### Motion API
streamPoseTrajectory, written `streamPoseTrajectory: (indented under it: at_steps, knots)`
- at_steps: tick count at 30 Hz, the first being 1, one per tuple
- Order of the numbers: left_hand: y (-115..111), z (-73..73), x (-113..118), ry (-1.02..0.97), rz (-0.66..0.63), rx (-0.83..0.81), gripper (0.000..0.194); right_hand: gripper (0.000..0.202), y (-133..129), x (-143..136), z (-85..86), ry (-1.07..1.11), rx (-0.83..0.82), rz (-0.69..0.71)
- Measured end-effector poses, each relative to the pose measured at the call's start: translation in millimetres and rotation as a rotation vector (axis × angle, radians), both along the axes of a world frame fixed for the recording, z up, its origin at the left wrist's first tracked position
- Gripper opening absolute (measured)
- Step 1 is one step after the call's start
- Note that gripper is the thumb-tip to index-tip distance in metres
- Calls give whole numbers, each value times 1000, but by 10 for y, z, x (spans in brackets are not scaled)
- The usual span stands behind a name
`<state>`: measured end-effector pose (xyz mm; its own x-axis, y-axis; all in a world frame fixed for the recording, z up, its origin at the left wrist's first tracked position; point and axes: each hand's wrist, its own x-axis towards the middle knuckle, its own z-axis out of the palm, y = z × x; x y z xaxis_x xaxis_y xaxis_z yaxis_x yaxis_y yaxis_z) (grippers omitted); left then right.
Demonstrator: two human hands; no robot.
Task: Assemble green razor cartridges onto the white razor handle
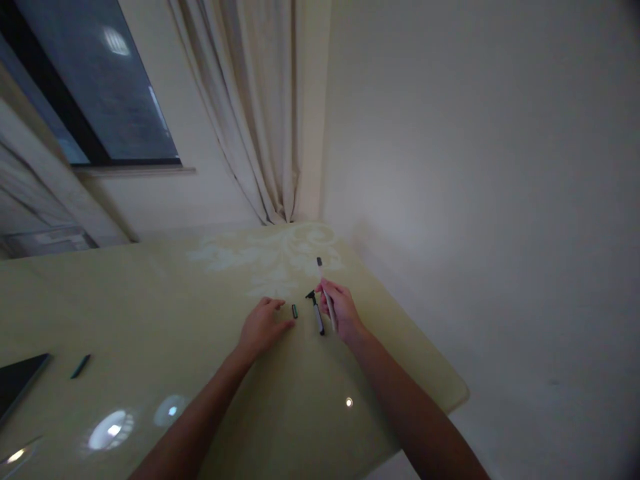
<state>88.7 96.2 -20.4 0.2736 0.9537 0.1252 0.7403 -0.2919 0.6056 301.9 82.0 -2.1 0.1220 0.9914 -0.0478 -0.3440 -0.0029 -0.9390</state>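
Note:
My right hand (340, 307) is closed around a slim pale stick with a dark block at its upper end, which looks like a toothbrush (320, 264). It points away from me, tilted over the table. Just left of that hand, a grey and black razor handle (318, 317) lies on the table, its black forked neck at the far end. A small dark razor cartridge (295, 311) with a greenish face lies apart from it. My left hand (261, 328) rests beside the cartridge, thumb and fingers spread, holding nothing. Whether its thumb touches the cartridge I cannot tell.
The glossy yellowish table (200, 320) ends at the right near a plain wall (475, 167). A small dark greenish piece (81, 366) and a dark flat object (23, 380) lie at the left. Behind are a curtain (250, 100) and a window (105, 80).

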Motion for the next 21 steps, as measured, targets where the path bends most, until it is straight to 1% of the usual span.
streamPoseTrajectory:
  at_steps: [2, 6, 9, 12, 14, 16, 20, 21]
  knots:
    - [89, -8, -29, 40, -40, -28, 45, 50, -22, -18, 5, 26, -6, 0]
    - [168, 17, 20, 79, -98, -48, 42, 48, -44, -56, -4, 48, -9, 4]
    - [177, 36, 71, 93, -104, -35, 35, 50, -32, -54, -11, 46, -7, 5]
    - [127, 54, 98, 98, -92, 3, 30, 51, -26, -35, -4, 37, -6, 19]
    - [37, 84, 86, 95, -85, 36, 26, 51, -43, -30, 9, 26, -14, 46]
    - [-113, 131, 30, 84, -79, 73, 24, 50, -86, -53, 26, 13, -35, 106]
    - [-546, 210, -216, 43, -51, 155, 29, 46, -263, -229, 40, -34, -120, 294]
    - [-657, 213, -290, 8, -47, 217, 30, 44, -321, -294, 38, -49, -141, 333]
